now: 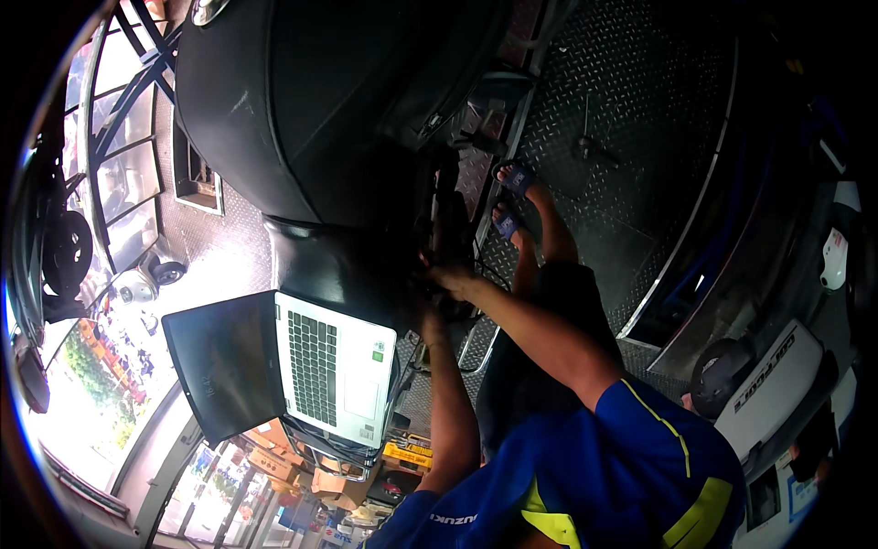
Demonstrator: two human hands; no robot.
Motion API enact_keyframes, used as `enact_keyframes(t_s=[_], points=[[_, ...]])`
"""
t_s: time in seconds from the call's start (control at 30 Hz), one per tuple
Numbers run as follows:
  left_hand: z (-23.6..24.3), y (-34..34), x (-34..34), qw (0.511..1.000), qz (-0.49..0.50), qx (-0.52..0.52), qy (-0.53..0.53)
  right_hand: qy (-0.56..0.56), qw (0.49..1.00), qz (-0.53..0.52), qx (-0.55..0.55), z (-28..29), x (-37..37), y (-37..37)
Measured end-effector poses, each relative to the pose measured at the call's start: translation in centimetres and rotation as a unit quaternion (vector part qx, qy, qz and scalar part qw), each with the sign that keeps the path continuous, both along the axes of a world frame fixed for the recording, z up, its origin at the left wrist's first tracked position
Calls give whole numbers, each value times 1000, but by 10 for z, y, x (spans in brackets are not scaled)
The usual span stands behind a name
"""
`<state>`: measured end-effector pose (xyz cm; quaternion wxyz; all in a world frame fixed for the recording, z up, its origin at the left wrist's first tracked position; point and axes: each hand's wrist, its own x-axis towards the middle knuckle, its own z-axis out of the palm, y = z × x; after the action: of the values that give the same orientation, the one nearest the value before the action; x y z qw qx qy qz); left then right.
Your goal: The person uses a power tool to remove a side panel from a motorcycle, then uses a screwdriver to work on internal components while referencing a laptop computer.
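A black motorcycle [338, 110] with a long dark seat [325, 265] fills the upper middle. Both my arms reach to its side, just below the seat. My right hand [450, 277] is bent in against the dark parts there, with its fingers drawn together; whatever they grip is lost in shadow. Close beside it, my left hand [428, 316] goes into the same dark gap, and its fingers are hidden. An opened laptop [337, 366] with a silver keyboard deck and a dark screen lies across the tail of the motorcycle, left of my left forearm.
Patterned metal flooring [631, 119] spreads to the right, with a dark tool [594, 151] lying on it. My sandalled feet stand beside the motorcycle. Cardboard boxes [274, 453] and a yellow case [407, 456] are at the bottom. A white panel [768, 393] stands at right.
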<state>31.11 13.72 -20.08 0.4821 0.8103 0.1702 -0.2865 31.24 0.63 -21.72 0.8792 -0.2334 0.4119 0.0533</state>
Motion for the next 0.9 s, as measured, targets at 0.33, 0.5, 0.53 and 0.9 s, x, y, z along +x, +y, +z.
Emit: enact_keyframes(t_s=[0.33,0.5,0.53,0.9], points=[[13,-7,-3,976,-84,130,-153,-64,988,84,115,-15,-11,-5],[-4,15,-5,989,-39,94,-108,-112,984,83,111,-18,-13,-3],[-3,17,-5,991,-45,85,-91,-120,983,76,119,-16,-14,-4],[25,1,6,985,-120,102,-65,-98,983,47,146,-21,-16,0]])
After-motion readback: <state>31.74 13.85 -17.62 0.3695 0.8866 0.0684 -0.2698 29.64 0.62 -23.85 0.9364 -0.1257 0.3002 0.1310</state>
